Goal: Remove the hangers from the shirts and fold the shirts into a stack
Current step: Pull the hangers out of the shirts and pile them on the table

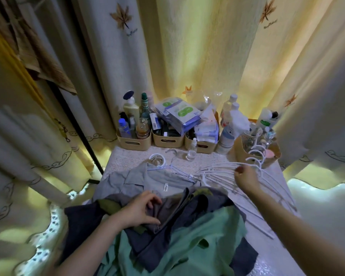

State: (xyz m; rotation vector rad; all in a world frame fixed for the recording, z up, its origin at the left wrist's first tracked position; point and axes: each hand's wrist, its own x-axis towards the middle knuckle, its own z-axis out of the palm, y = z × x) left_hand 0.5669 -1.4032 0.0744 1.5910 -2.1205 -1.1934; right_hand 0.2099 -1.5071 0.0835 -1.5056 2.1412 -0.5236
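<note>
So, L to R: left hand (141, 212) sits just this side of the grey shirt (139, 180), on the heap of dark shirts (197, 205). Fingers & thumb are curled, pinching a fold of dark cloth. Green shirt (207, 240) lies further this side of the grey shirt, partly under the dark ones. Grey shirt itself is spread mid-surface (131, 160), w/ a pale blue hanger (168, 166) lying at its collar. Behind the grey shirt: row of tan bins (133, 144) packed w/ bottles & packets, and a small clear bottle (192, 150) upright in front of them. Right of the grey shirt, white hangers (213, 169) fan out on the surface. Right hand (245, 177) is on them, fingers curled round the bunch near the hooks.
</note>
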